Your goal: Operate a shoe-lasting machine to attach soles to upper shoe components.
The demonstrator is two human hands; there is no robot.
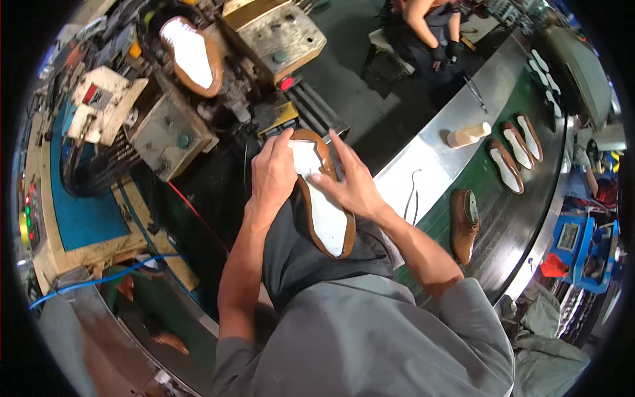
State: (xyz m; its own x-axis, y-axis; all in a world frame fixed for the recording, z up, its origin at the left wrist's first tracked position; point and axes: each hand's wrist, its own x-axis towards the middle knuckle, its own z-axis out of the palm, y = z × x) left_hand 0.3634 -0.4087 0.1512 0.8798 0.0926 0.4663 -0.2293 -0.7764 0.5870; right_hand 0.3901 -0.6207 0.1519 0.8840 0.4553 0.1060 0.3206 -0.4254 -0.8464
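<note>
A brown leather shoe upper (pixel 329 223) lies sole side up over my lap, its white insole board facing me and the leather edge folded in around it. My left hand (pixel 272 169) grips its far left side, with the fingers curled toward the far end. On the right side, my right hand (pixel 352 184) holds the shoe, its thumb pressed on the white board and its fingers along the far right edge. In the machine ahead to the left sits another brown shoe (pixel 192 58), also with its white bottom up.
To my right a green conveyor (pixel 433 228) carries a laced brown shoe (pixel 464 226) and several upturned ones. A bottle (pixel 469 135) and thin dark tongs (pixel 413 197) lie on the metal ledge. Another person's gloved hands (pixel 444 56) are beyond. A blue cable (pixel 99 281) crosses at left.
</note>
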